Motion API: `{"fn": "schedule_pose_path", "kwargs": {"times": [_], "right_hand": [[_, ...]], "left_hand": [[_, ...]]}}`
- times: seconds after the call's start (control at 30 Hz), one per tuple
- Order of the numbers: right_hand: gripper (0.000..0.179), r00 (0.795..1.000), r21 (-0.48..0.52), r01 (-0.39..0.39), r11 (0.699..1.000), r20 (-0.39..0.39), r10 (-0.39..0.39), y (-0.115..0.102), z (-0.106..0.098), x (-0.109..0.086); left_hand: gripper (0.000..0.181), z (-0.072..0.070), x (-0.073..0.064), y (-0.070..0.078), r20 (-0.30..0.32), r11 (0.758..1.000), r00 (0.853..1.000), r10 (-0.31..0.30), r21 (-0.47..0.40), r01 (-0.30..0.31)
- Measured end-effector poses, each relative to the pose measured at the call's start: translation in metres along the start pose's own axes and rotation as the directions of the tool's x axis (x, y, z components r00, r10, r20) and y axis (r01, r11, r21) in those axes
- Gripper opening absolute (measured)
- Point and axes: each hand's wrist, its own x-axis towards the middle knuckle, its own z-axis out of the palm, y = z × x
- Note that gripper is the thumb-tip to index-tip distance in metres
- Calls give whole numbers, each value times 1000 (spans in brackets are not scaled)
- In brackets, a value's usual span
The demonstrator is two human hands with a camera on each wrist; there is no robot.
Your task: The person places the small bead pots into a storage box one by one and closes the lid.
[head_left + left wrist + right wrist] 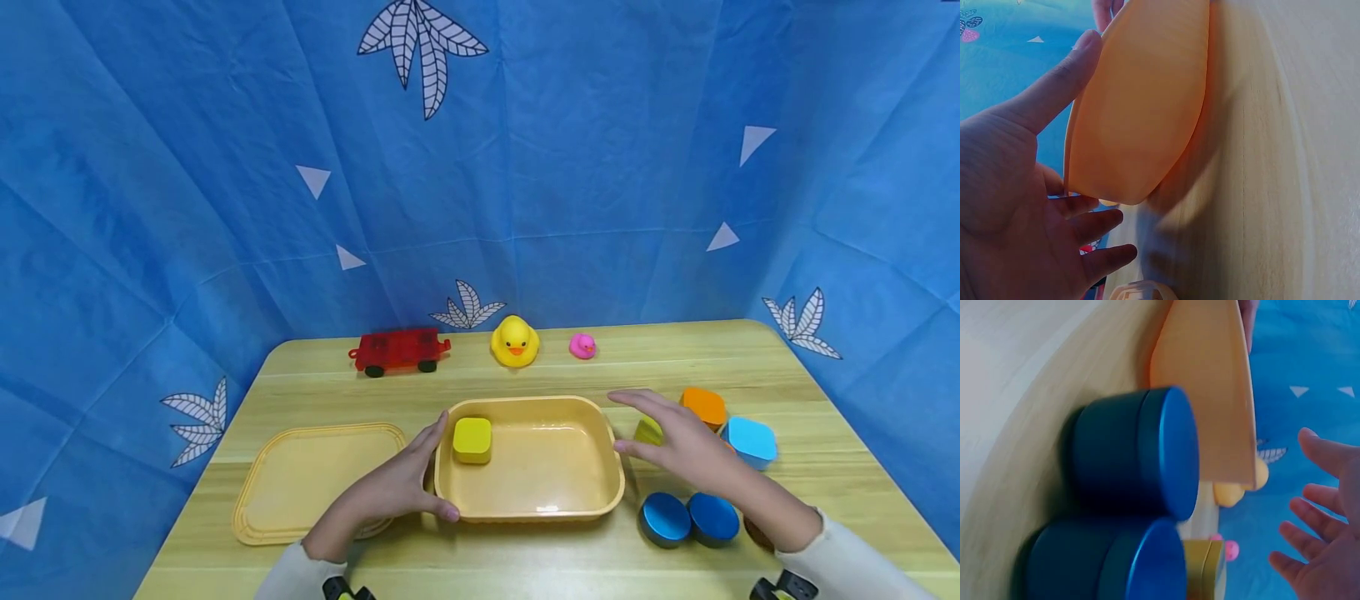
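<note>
A pale orange plastic box (540, 512) stands at the middle of the table with a yellow rounded block (472, 440) inside its left end. My left hand (408, 475) spans that end, thumb by the front corner and fingertips by the back one. In the left wrist view, the thumb lies along the rim and the fingers are loosely spread. My right hand (678, 437) is held off the box's right end, its fingers apart and holding nothing. Under and beside it are a yellow-green block (648, 431), an orange block (703, 407) and a light-blue block (750, 442).
Two dark-blue round tins (665, 518) stand at the front right, near a brown round thing (757, 533) partly behind the forearm. A matching flat lid (300, 475) lies at left. Along the back are a red toy wagon (399, 350), a yellow duck (515, 342) and a small pink duck (582, 346).
</note>
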Motion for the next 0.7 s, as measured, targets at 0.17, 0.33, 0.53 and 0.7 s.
{"fn": "schedule_pose_path", "kwargs": {"times": [0.17, 0.33, 0.53, 0.7], "right_hand": [[62, 999, -7, -36, 999, 1, 36, 14, -5, -5], [66, 994, -30, -106, 994, 36, 107, 27, -11, -9], [73, 985, -58, -157, 986, 57, 161, 41, -12, -12], [77, 981, -100, -175, 979, 69, 182, 49, -11, -12]], "left_hand": [[139, 0, 1, -1, -1, 1000, 1000, -3, -7, 3], [140, 0, 1, -1, -3, 1000, 1000, 7, 5, -7], [140, 0, 1, -2, -4, 999, 1000, 18, 27, -18], [139, 0, 0, 0, -6, 999, 1000, 13, 31, -12]]}}
